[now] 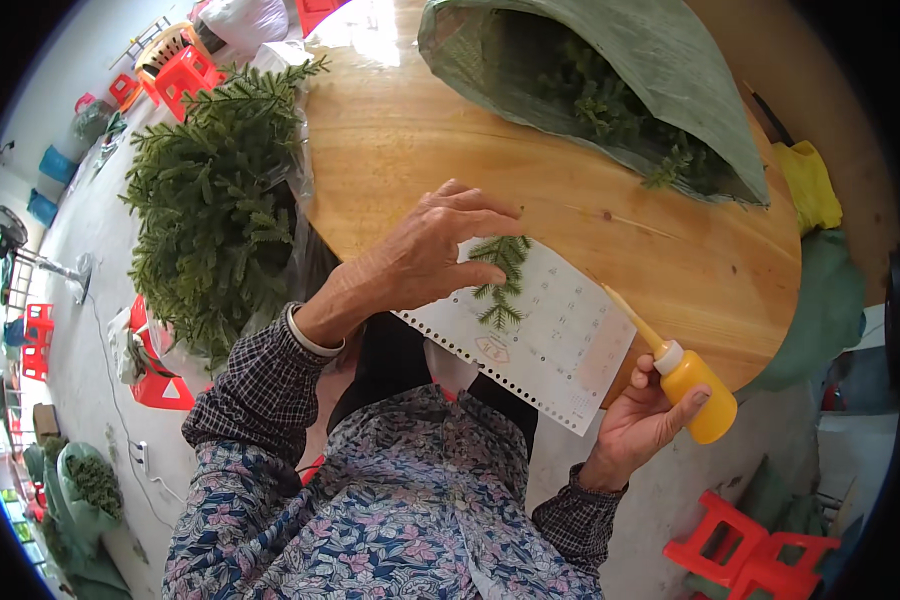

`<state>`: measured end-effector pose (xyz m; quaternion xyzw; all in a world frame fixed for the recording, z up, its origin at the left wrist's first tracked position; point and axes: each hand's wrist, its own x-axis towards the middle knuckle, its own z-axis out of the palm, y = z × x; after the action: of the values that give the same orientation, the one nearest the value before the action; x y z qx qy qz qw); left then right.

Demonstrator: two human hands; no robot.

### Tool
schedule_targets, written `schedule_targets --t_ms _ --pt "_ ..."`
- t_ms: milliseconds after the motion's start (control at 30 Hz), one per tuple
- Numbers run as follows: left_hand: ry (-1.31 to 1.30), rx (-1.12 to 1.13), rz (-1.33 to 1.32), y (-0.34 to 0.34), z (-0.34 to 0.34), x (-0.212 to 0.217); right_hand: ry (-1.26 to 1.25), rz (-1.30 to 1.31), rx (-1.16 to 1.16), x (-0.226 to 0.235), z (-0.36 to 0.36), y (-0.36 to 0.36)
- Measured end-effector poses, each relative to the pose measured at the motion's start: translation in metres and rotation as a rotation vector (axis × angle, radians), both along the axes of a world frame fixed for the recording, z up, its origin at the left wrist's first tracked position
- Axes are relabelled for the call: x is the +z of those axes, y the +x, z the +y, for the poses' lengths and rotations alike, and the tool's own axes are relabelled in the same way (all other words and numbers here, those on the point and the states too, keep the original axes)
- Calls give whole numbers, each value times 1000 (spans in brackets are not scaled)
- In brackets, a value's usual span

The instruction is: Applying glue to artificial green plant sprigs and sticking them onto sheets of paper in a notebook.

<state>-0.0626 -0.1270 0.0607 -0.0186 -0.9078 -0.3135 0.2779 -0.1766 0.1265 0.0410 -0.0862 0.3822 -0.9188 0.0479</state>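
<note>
A small green fir sprig (503, 280) rests on a white calendar sheet (570, 320) with a punched edge, which lies at the near edge of the wooden table. Over the sprig hovers my left hand (420, 250), its thumb and fingers apart; I cannot tell whether a fingertip touches the needles. At the sheet's right side, my right hand (645, 425) is wrapped round a yellow squeeze bottle (703, 397) with a white collar and a long thin nozzle. The nozzle points up and left, over the table edge by the sheet.
A big heap of green branches (210, 210) stands left of the round wooden table (390, 130). An open green woven sack (670, 70) with more sprigs lies at the table's far side. Red stools (740, 550) stand on the floor at the lower right.
</note>
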Motion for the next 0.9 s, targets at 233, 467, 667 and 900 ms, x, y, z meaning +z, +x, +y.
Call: schedule_targets --t_ms 233,467,667,900 --pt "22 85 -71 -10 3 -18 45 34 10 2 -1 3" --pt "150 118 -105 -16 13 -14 79 161 7 16 -12 13" --pt "328 123 -30 -12 6 -15 89 170 53 23 -18 23" --pt "149 230 -91 -10 10 -22 144 258 45 21 -36 25"
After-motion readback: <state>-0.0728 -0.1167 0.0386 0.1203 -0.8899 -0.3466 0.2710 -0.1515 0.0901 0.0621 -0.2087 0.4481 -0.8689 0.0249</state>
